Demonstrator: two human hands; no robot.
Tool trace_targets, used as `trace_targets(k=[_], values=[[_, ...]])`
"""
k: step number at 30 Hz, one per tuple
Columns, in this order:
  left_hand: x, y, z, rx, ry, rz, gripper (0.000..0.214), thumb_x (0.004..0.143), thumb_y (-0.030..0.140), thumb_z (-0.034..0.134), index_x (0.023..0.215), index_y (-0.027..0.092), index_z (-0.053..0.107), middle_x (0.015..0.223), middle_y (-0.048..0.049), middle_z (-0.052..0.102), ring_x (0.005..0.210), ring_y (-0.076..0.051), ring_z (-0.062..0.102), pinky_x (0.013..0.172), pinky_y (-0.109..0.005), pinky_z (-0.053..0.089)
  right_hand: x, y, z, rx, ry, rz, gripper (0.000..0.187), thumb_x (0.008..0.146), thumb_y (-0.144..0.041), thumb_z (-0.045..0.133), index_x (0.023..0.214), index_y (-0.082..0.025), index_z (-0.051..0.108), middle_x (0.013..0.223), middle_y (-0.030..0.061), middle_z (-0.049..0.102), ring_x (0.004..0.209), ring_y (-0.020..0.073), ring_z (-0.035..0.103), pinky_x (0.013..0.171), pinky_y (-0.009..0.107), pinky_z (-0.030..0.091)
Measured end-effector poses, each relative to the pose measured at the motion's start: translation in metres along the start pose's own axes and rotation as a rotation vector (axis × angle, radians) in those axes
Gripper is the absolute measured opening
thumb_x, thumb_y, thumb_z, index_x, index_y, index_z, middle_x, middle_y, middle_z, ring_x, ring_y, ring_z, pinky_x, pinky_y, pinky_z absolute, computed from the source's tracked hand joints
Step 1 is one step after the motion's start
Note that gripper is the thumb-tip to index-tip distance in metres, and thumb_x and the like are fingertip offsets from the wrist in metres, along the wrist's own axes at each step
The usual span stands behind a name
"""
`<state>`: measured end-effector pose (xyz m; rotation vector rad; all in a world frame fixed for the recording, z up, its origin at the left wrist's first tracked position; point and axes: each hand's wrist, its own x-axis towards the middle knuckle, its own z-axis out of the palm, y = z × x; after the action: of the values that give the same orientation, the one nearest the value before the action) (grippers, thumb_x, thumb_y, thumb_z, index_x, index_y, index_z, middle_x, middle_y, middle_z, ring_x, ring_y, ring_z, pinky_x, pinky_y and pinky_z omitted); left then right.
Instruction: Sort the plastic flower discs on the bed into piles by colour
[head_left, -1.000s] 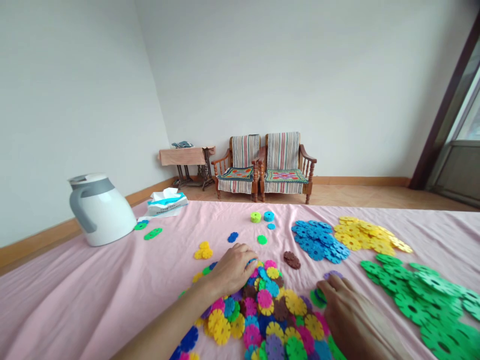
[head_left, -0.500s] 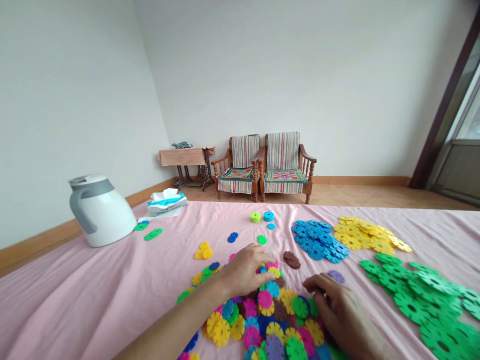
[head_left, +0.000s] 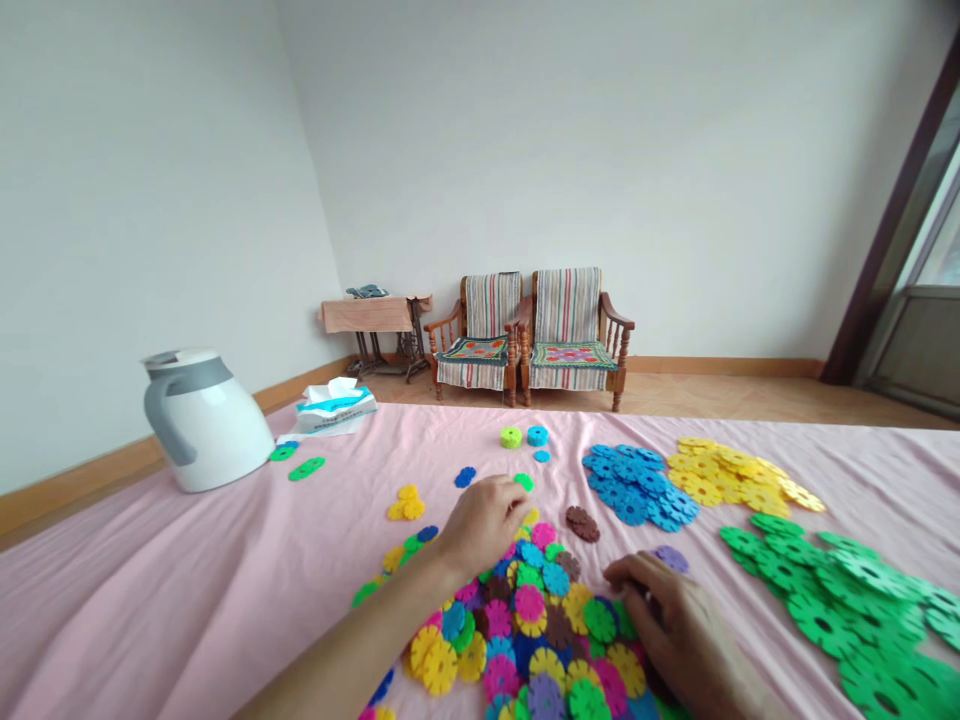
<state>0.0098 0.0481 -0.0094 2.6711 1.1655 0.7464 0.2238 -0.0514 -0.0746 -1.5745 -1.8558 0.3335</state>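
Observation:
A loose pile of notched plastic snowflake discs in many colours lies on the pink cloth in front of me. My left hand is over the pile's far edge, its fingers curled down and drawn together. A yellow disc shows at those fingertips, mostly covered by them. At the pile's right side rests my right hand, loosely bent, thumb apart from the index finger, with nothing visible between them. Brown discs and a purple disc lie just beyond it.
Blue discs, yellow discs and green discs form heaps on the right. Small stacks, one lime and one blue, stand farther back. A white jug and a tissue pack are at left.
My left hand has drawn slightly back to the left, its fingers closing, and a yellow disc has shifted with it. More of the pile's far end shows. My right hand has barely moved.

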Motion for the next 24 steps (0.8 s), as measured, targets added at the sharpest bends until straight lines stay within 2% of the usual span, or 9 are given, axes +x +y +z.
trace_targets(k=[3,9,11,13,16,19,20,22,24], values=[[0.002,-0.03,-0.017,0.093,0.062,-0.239,0.017,0.082,0.02,0.05,0.068,0.018,0.06,0.071,0.0012,0.064,0.069,-0.012,0.058,0.062,-0.019,0.038,0.001,0.0,-0.001,0.005,0.007,0.0,0.026,0.087,-0.024,0.036,0.086,-0.02,0.062,0.084,0.0038,0.067,0.079,0.0176,0.063,0.072,0.029,0.047],[-0.011,-0.097,-0.044,0.226,0.107,-0.506,0.017,0.077,0.017,0.051,0.06,0.017,0.057,0.061,0.0003,0.062,0.061,-0.015,0.058,0.055,-0.021,0.034,0.0,-0.002,-0.003,0.018,0.027,-0.018,0.027,0.086,-0.025,0.037,0.086,-0.02,0.063,0.084,0.0044,0.068,0.078,0.0185,0.064,0.07,0.029,0.047],[-0.016,-0.11,-0.049,0.264,0.112,-0.573,0.018,0.076,0.017,0.053,0.058,0.018,0.057,0.06,-0.0004,0.061,0.061,-0.016,0.058,0.054,-0.022,0.034,0.0,-0.003,-0.003,0.02,0.027,-0.016,0.027,0.087,-0.025,0.036,0.086,-0.02,0.063,0.084,0.0043,0.068,0.078,0.0184,0.064,0.07,0.029,0.047],[-0.019,-0.115,-0.052,0.292,0.131,-0.595,0.013,0.076,0.016,0.053,0.064,0.018,0.06,0.068,-0.0026,0.064,0.069,-0.018,0.06,0.059,-0.024,0.038,0.0,-0.005,-0.004,0.019,0.028,-0.017,0.027,0.088,-0.025,0.035,0.086,-0.021,0.062,0.084,0.0041,0.067,0.079,0.0182,0.064,0.07,0.029,0.047],[-0.018,-0.104,-0.05,0.289,0.144,-0.523,0.013,0.077,0.015,0.055,0.086,0.017,0.064,0.088,-0.0073,0.064,0.085,-0.021,0.059,0.073,-0.027,0.042,0.0,-0.008,-0.005,0.012,0.036,-0.018,0.026,0.087,-0.024,0.035,0.085,-0.021,0.062,0.082,0.0034,0.067,0.077,0.0177,0.063,0.069,0.028,0.047],[-0.012,-0.071,-0.043,0.206,0.073,-0.363,0.015,0.079,0.018,0.057,0.091,0.019,0.065,0.09,-0.0034,0.064,0.087,-0.016,0.059,0.08,-0.024,0.043,0.0,-0.009,-0.006,0.018,0.041,-0.002,0.026,0.086,-0.023,0.036,0.085,-0.02,0.062,0.08,0.0028,0.067,0.074,0.0174,0.063,0.067,0.028,0.047],[-0.011,-0.055,-0.04,0.16,0.035,-0.285,0.012,0.081,0.021,0.057,0.089,0.021,0.066,0.09,-0.0016,0.064,0.086,-0.015,0.059,0.081,-0.023,0.043,0.0,-0.009,-0.006,0.027,0.045,0.006,0.026,0.086,-0.023,0.037,0.085,-0.02,0.063,0.08,0.0028,0.067,0.074,0.0175,0.063,0.066,0.028,0.047],[-0.011,-0.021,-0.034,-0.011,-0.059,-0.002,0.015,0.085,0.027,0.055,0.091,0.02,0.066,0.094,-0.004,0.065,0.092,-0.018,0.058,0.085,-0.027,0.042,0.001,-0.008,-0.006,0.053,0.074,0.031,0.026,0.085,-0.025,0.038,0.085,-0.02,0.064,0.079,0.0031,0.068,0.074,0.0179,0.064,0.066,0.028,0.047],[-0.014,0.01,-0.031,-0.097,-0.19,0.216,0.021,0.085,0.035,0.056,0.094,0.02,0.066,0.095,-0.0053,0.066,0.095,-0.02,0.057,0.089,-0.032,0.041,0.002,-0.009,-0.008,0.082,0.12,0.073,0.027,0.084,-0.026,0.038,0.085,-0.02,0.064,0.081,0.0038,0.069,0.074,0.0181,0.064,0.064,0.028,0.047]])
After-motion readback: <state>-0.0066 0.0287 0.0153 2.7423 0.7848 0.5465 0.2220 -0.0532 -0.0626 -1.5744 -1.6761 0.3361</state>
